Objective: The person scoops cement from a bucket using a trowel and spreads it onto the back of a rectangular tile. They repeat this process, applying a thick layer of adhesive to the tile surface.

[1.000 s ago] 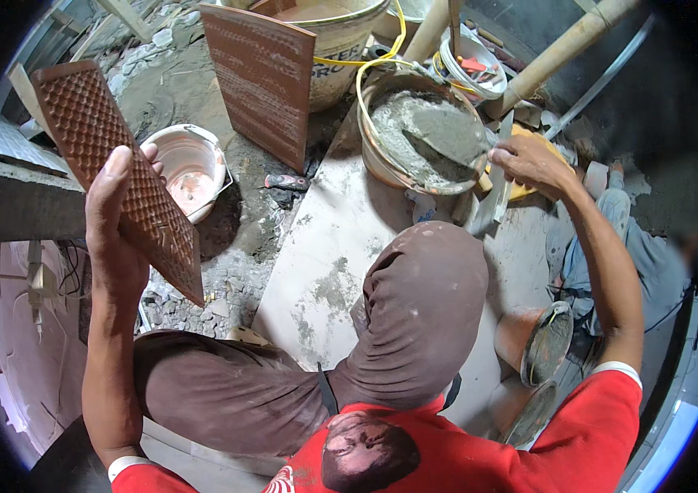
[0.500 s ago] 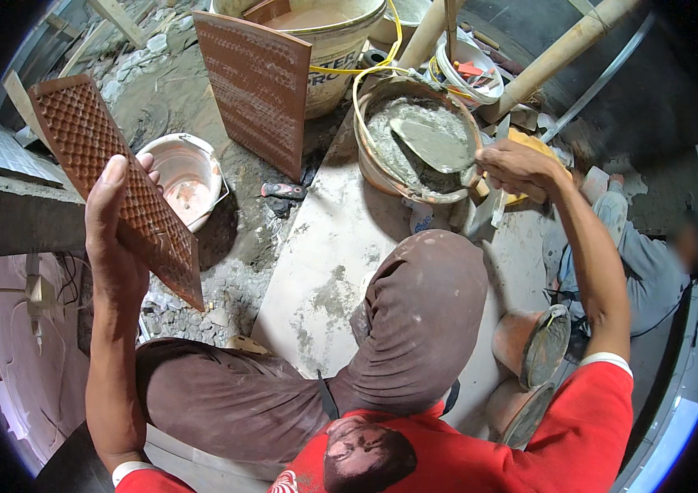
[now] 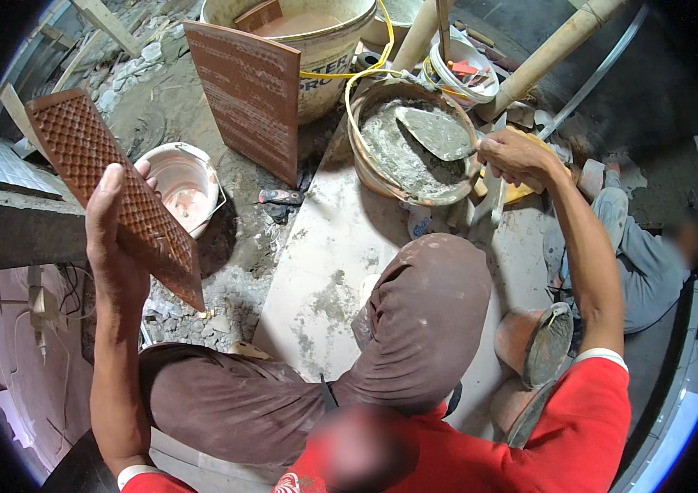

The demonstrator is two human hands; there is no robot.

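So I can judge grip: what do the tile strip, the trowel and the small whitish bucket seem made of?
Tile strip: likely fired clay, matte reddish-brown, its face studded in a grid. Trowel: probably a thin metal blade, smeared dull grey. Small bucket: perhaps plastic, pale, stained; smooth rim.

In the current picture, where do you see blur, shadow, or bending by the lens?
Head view: a smeared patch on the red shirt, though the brown tile looks crisp; head view: dark shadow beside the white bucket; head view: edges bow near the black rim.
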